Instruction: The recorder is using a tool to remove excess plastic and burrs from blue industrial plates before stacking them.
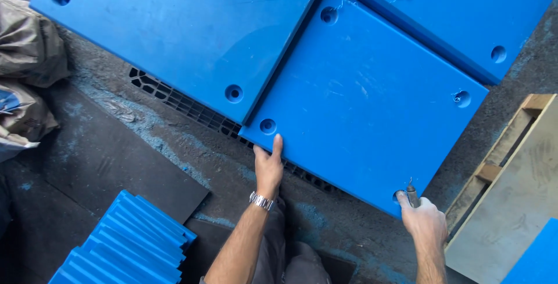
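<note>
Middle blue panel (pixel 360 98) lies flat atop black plastic pallet (pixel 192 109), between two other blue panels (pixel 174 28), near edge toward you. Your left hand (pixel 268 168) rests on panel's near edge, fingers flat and loose, index tip just beside corner hole (pixel 267 126), gripping nothing. Your right hand (pixel 424 220) closed around small metal tool (pixel 411 195), tip at panel's nearest corner hole. Stacked blue strips (pixel 133 243) lower left; wooden pallet (pixel 511 191) right.

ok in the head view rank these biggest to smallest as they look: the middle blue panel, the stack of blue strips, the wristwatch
1. middle blue panel, by far the largest
2. stack of blue strips, partly cut off by the frame edge, so its full size is unsure
3. wristwatch on the left hand, smallest
</note>
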